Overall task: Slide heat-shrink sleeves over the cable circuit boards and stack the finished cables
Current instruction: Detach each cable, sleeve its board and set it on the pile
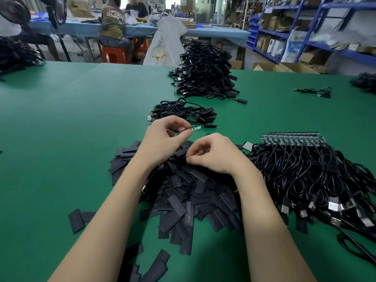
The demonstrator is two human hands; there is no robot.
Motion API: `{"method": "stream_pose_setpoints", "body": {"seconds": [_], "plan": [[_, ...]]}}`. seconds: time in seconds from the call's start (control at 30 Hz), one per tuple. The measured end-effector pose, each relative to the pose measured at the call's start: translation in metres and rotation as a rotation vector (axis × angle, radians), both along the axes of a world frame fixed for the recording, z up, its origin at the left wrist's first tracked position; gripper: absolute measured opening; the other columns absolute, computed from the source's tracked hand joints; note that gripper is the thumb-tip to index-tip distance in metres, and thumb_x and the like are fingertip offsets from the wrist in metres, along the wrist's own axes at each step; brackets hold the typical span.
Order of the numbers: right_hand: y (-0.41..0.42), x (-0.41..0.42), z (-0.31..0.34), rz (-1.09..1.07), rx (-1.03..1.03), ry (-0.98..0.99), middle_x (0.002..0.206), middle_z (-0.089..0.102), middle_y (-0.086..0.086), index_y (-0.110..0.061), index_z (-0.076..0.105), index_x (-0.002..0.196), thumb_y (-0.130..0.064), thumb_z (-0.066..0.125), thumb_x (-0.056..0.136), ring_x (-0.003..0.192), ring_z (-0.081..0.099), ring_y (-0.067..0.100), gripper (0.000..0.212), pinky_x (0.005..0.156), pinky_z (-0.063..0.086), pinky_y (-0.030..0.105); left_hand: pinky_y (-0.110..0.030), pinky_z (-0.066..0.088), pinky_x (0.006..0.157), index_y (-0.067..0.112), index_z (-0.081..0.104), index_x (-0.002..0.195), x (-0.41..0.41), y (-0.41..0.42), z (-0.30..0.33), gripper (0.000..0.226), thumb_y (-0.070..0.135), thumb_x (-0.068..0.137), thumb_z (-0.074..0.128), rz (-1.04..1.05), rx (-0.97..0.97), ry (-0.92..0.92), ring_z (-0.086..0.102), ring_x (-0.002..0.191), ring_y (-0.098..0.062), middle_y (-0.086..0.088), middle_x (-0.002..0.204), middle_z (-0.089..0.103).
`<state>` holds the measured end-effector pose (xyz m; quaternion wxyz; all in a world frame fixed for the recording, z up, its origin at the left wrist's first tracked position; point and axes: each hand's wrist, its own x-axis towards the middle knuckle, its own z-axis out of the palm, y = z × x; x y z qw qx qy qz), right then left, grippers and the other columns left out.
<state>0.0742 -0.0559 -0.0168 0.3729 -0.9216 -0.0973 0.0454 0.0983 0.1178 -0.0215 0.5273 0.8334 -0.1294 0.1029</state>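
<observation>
My left hand (164, 139) pinches the thin wires of a cable just behind its small bare circuit board (196, 128), which sticks out to the right above the table. My right hand (211, 154) has its fingers curled into the top of the heap of flat black heat-shrink sleeves (183, 196) and pinches at one sleeve there. To the right lies a bundle of unsleeved black cables (317, 180) with a row of bare boards (293, 137) at its far end. A small stack of sleeved cables (183, 111) lies just beyond my hands.
A tall pile of finished cables (205, 72) stands farther back on the green table (71, 119). One loose cable (317, 91) lies at the right. More cable heaps sit at the far left and right edges. People sit at a blue table behind.
</observation>
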Motion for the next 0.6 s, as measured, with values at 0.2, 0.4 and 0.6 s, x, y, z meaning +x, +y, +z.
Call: {"method": "stream_pose_setpoints", "body": {"seconds": [0.2,0.4,0.6], "plan": [[-0.002,0.001,-0.004,-0.001,-0.037,0.031,0.081,0.075,-0.017,-0.034,0.077,0.092,-0.038,0.086,0.076,0.078,0.066,-0.007,0.018,0.074,0.047,0.017,-0.018,0.046,0.071,0.028,0.076,0.096,-0.002,-0.003,0.002,0.007,0.024,0.090,0.074,-0.021,-0.023,0.002,0.058,0.068,-0.006,0.013,0.083,0.067],[0.008,0.002,-0.007,-0.002,-0.135,0.003,0.083,0.072,-0.015,-0.033,0.075,0.097,-0.035,0.080,0.082,0.084,0.065,0.004,0.016,0.088,0.054,0.029,-0.006,0.041,0.064,0.029,0.077,0.103,-0.002,-0.002,0.003,0.012,0.027,0.093,0.070,-0.029,0.036,0.001,0.056,0.062,0.008,0.015,0.092,0.072],[0.008,0.001,-0.007,-0.007,-0.092,-0.087,0.076,0.072,-0.016,-0.033,0.076,0.093,-0.032,0.072,0.081,0.079,0.065,-0.001,0.013,0.075,0.052,0.020,-0.006,0.043,0.065,0.032,0.076,0.098,-0.002,-0.004,0.008,0.011,0.026,0.094,0.068,-0.039,0.094,-0.025,0.058,0.065,0.005,0.016,0.091,0.072]]}}
